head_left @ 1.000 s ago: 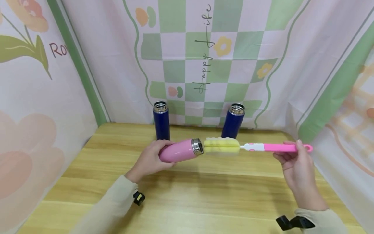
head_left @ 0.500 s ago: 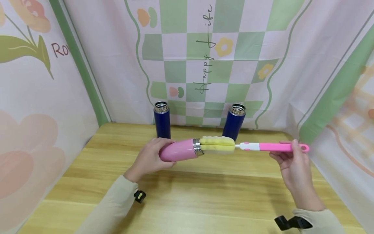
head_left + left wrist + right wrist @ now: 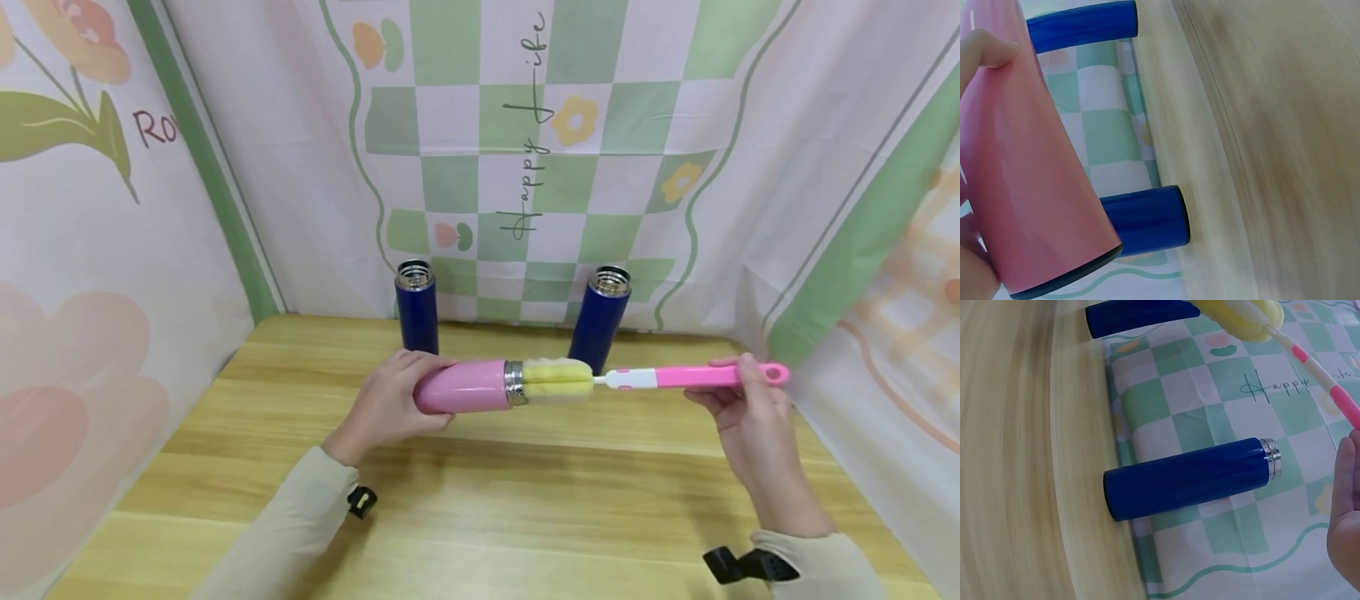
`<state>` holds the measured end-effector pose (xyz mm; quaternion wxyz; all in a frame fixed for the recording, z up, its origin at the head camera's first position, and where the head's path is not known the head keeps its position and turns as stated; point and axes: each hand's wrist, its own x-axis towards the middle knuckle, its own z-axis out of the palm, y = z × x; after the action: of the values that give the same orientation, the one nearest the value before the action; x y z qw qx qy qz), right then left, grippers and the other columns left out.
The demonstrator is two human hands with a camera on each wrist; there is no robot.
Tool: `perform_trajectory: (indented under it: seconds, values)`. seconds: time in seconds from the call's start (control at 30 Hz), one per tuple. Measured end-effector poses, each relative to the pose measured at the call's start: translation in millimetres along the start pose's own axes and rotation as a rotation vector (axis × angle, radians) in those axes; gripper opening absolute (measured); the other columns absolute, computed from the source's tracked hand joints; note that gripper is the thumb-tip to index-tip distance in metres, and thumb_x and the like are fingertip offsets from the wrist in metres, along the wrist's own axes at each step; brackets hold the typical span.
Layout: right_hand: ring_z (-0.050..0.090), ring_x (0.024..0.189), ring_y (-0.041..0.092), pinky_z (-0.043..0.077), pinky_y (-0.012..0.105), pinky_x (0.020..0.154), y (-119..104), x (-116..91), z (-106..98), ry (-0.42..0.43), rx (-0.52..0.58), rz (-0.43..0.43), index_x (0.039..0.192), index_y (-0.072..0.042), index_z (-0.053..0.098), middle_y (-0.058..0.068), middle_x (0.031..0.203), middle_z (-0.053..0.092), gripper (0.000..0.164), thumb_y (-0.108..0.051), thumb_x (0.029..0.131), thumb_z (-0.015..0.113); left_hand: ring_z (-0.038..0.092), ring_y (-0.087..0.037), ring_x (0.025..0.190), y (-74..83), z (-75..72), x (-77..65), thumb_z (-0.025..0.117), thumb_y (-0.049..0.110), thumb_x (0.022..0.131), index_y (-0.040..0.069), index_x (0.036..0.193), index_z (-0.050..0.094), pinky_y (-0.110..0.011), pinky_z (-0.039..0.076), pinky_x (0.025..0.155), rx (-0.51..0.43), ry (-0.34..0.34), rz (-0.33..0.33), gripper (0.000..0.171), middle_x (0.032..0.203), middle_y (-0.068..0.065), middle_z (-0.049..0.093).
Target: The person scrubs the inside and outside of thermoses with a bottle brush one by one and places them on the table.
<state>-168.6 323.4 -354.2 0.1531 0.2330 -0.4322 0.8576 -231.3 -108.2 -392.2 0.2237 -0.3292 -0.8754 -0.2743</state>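
Observation:
My left hand (image 3: 393, 400) grips a pink thermos bottle (image 3: 468, 387) round its base end, holding it on its side above the table. Its steel mouth faces right, and the tip of a yellow sponge bottle brush (image 3: 557, 381) sits at or inside it; how far in is hidden. Most of the sponge is outside. In my right hand (image 3: 761, 437) the brush's pink handle (image 3: 690, 377) is pinched between thumb and fingers. The left wrist view shows the bottle's (image 3: 1035, 175) dark base and a thumb on its side.
Two dark blue thermos bottles without lids stand at the table's back edge, one left (image 3: 417, 312) and one right (image 3: 600, 317). Behind them hangs a checked curtain (image 3: 517, 167). The wooden table (image 3: 480, 517) lies below my hands.
The brush has moved left, bringing its sponge from just outside the pink bottle's mouth up to or into it. The bottle has levelled out and shifted slightly right.

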Motion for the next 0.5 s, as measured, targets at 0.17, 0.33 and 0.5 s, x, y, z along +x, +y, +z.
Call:
perform_trajectory:
  seconds: [0.17, 0.33, 0.5]
  values:
    - [0.072, 0.085, 0.028, 0.058, 0.034, 0.079, 4, 0, 4, 0.023, -0.041, -0.006, 0.104, 0.014, 0.063, 0.022, 0.094, 0.069, 0.035, -0.01, 0.109, 0.038, 0.055, -0.013, 0.102, 0.7, 3.4, 2.7, 0.087, 0.043, 0.069, 0.023, 0.126, 0.067, -0.037, 0.05, 0.084, 0.026, 0.013, 0.054, 0.063, 0.114, 0.005, 0.068]
    - [0.071, 0.086, 0.026, 0.057, 0.032, 0.081, 11, -1, 8, 0.063, -0.079, 0.011, 0.104, 0.011, 0.064, 0.02, 0.094, 0.069, 0.033, -0.013, 0.108, 0.041, 0.056, -0.013, 0.101, 2.3, 7.4, 3.8, 0.087, 0.043, 0.069, 0.022, 0.126, 0.068, -0.037, 0.05, 0.083, 0.009, 0.025, 0.082, 0.064, 0.114, 0.004, 0.068]
    - [0.071, 0.09, 0.026, 0.056, 0.033, 0.083, 22, -2, 10, -0.01, -0.043, 0.005, 0.106, 0.012, 0.061, 0.021, 0.096, 0.068, 0.033, -0.011, 0.109, 0.038, 0.055, -0.012, 0.101, 4.8, 10.2, 6.0, 0.087, 0.044, 0.069, 0.022, 0.127, 0.068, -0.036, 0.05, 0.083, -0.013, 0.034, 0.08, 0.065, 0.114, 0.005, 0.068]
